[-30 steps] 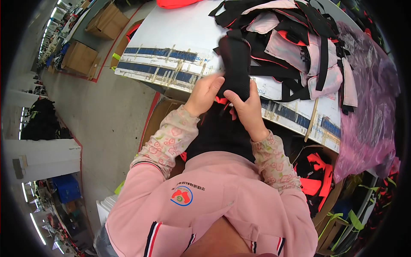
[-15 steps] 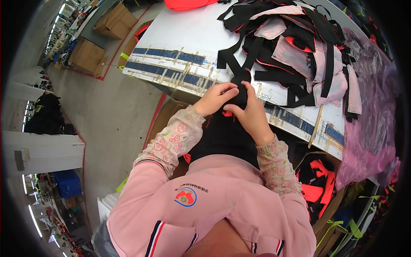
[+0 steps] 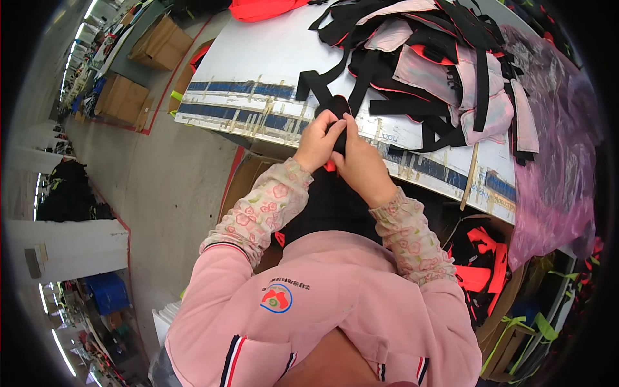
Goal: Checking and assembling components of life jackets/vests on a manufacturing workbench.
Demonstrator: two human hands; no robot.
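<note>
A black fabric piece (image 3: 334, 106) with a red edge is pinched between my two hands at the front edge of the table. My left hand (image 3: 315, 143) grips its left side, thumb and fingers closed on it. My right hand (image 3: 363, 166) holds it from the right, the thumb close to the left one. A bit of red (image 3: 331, 165) shows below the hands. Black straps (image 3: 314, 85) run from the piece toward the pile of black straps and pale, red-edged fabric pieces (image 3: 425, 76) at the right.
The white table (image 3: 258, 55) has a worn, taped front edge. Pink plastic sheeting (image 3: 548, 187) hangs over its right side. A red item (image 3: 267, 8) lies at the far left. Below on the right, a box holds black and red pieces (image 3: 480, 264). Cardboard boxes (image 3: 122, 98) stand across the aisle.
Both hands have drawn closer together on the black piece, and its upper end now points up more visibly. The view has shifted slightly, so the table sits further left.
</note>
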